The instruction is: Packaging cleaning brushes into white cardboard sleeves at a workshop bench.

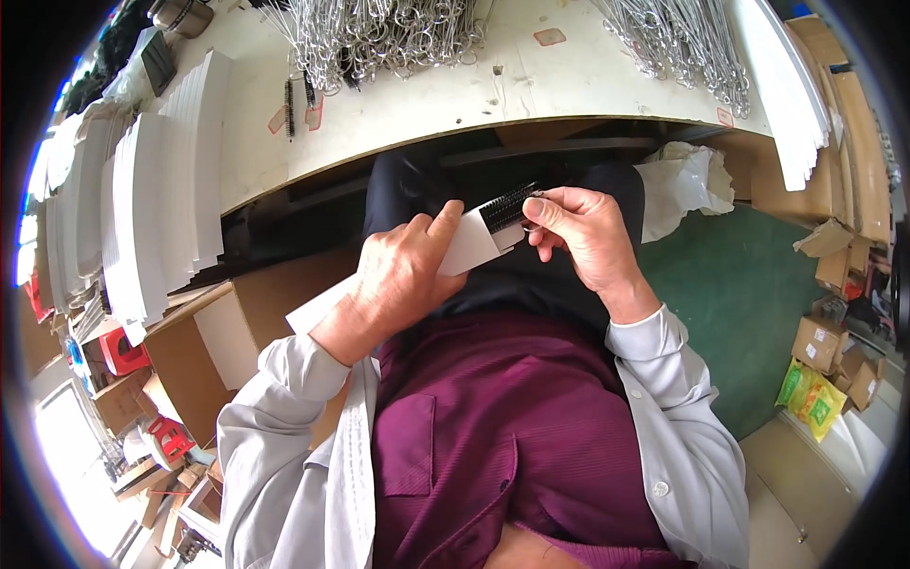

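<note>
My left hand [398, 275] holds a long white paper sleeve [469, 245] over my lap, thumb and forefinger pinching its open end. My right hand [586, 232] grips a black bristle brush [510, 207] by its wire handle, and the bristle end sits at the mouth of the sleeve. Both hands are close together, just below the edge of the white table [531, 81].
Piles of wire-handled brushes [379, 33] lie on the table, with another pile [678, 38] at the right. Stacks of white paper sleeves [152, 209] stand at the left and more [791, 95] at the right. Cardboard boxes [204, 351] sit beside my left knee; more boxes [834, 351] lie on the green floor.
</note>
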Demonstrator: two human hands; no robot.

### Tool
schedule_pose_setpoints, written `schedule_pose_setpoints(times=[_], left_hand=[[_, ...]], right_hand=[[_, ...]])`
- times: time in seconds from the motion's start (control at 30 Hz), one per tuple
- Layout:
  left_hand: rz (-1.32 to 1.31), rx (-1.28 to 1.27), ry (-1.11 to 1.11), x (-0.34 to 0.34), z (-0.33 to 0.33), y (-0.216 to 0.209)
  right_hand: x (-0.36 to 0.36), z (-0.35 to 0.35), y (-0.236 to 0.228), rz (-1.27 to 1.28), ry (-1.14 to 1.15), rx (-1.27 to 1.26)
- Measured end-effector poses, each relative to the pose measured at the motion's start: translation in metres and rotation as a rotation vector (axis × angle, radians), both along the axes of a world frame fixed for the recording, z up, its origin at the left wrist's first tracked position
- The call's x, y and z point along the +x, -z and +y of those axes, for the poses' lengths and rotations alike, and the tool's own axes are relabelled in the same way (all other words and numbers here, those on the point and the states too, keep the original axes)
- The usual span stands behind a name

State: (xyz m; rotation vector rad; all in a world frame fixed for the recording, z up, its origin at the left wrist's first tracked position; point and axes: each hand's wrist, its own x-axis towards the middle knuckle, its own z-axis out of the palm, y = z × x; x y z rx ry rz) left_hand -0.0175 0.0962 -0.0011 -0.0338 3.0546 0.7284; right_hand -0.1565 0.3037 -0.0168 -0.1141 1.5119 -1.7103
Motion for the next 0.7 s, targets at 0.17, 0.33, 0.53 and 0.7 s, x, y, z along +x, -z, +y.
schedule_pose_setpoints(times=[0.17, 0.33, 0.53, 0.7], left_hand=[[0.01, 0.075, -0.077, 0.007, 0.01, 0.009], [-0.023, 0.221, -0.161, 0.012, 0.017, 0.009], [-0.048, 0.285, -0.203, 0.018, 0.024, 0.014], [-0.069, 0.29, -0.199, 0.019, 0.026, 0.014]], right_hand=[[0.015, -0.01, 0.001, -0.009, 0.083, -0.026], [0.033, -0.022, 0.009, 0.202, 0.184, 0.047], [0.047, -0.023, 0.026, 0.434, 0.165, 0.026], [0.042, -0.018, 0.029, 0.453, 0.168, -0.057]])
